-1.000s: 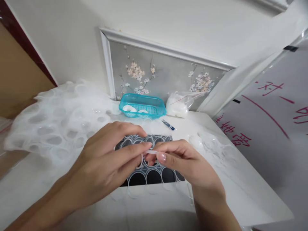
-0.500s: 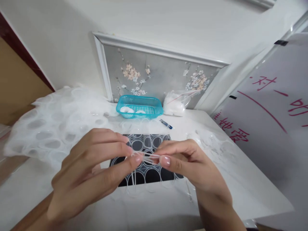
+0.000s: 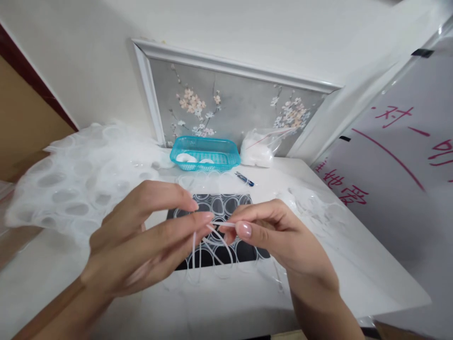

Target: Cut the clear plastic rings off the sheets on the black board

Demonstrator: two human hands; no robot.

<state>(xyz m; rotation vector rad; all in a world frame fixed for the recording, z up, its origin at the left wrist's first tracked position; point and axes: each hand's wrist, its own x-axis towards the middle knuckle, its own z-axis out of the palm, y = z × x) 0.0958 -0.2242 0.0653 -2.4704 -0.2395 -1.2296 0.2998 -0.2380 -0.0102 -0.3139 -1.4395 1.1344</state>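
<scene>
Clear plastic loops (image 3: 223, 224): pinched at the fingertips of both left hand (image 3: 141, 241) and right hand (image 3: 279, 236), held just above the dark mat (image 3: 249, 252). Light, even tension is judged advisable, since thin strands may tear. Perforated sheeting (image 3: 78, 184) is heaped at the left.

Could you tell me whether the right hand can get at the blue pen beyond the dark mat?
Probably yes: the pen lies in the open on the table, nothing standing between it and the right hand, though that hand's fingers are pinching a clear plastic strip.
</scene>
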